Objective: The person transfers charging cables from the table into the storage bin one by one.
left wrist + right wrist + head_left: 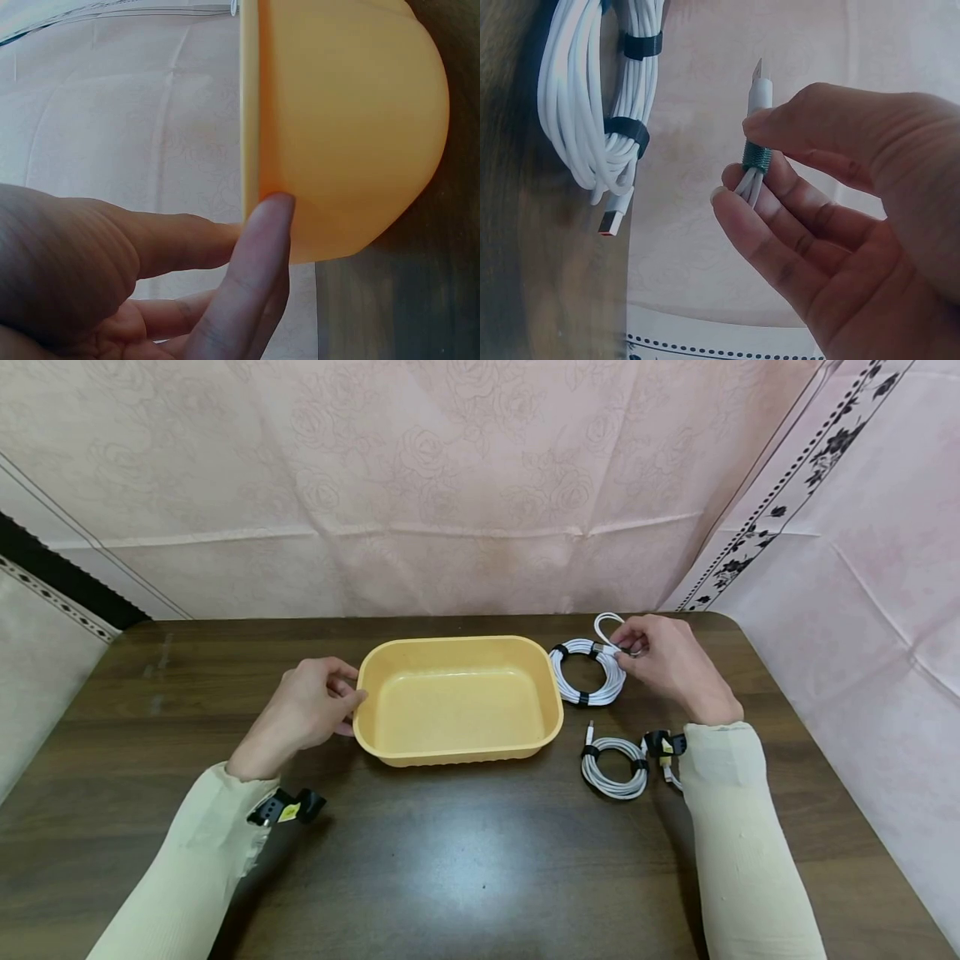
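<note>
A yellow plastic basin [457, 756] stands at the middle of the table. My left hand [311, 706] pinches its left rim, thumb at the edge and a fingertip against the outer wall, as the left wrist view shows. My right hand [667, 660] pinches a short white USB cable [759, 94] behind its metal plug, by a green coiled sleeve; the cable's loop [606, 622] stands out beyond the fingertips. Just left of that hand lies a large coiled white cable [555, 681] with black straps, close against the basin's right side. Its USB plug [611, 219] shows in the right wrist view.
A smaller coiled white cable [615, 789] with black straps lies nearer me, right of the basin. Part of another white cable [670, 777] shows beside my right sleeve, mostly hidden. Patterned cloth [450, 485] hangs behind the brown table [450, 877] and along its right side.
</note>
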{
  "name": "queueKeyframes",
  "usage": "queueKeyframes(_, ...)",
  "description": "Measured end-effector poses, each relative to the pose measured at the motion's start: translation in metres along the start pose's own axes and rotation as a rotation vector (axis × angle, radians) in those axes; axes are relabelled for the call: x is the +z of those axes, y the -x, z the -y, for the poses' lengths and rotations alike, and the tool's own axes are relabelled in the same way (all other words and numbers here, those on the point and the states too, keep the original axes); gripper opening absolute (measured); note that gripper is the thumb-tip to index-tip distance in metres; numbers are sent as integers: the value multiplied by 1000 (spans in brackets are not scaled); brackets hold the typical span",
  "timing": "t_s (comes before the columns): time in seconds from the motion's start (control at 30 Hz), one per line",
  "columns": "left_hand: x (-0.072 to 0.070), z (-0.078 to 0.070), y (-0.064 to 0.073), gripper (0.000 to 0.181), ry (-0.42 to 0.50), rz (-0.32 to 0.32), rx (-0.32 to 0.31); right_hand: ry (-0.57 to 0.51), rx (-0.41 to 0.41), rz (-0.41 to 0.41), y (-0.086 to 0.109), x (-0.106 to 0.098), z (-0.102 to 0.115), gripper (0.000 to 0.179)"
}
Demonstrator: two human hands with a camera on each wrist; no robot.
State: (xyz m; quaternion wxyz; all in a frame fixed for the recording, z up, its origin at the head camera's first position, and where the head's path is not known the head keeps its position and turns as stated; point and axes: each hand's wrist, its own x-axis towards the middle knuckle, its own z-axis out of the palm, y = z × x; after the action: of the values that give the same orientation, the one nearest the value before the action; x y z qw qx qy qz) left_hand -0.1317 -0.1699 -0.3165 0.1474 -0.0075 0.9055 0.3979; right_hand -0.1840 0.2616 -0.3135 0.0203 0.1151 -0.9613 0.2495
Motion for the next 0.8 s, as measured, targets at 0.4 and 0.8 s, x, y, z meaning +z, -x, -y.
queueKeyframes(0.4,1,1,1,37,11,-2,25,12,-8,5,0,0,6,18)
queueKeyframes(0.8,1,0,0,38,3,3,-7,29,-31,0,-2,3,9,20)
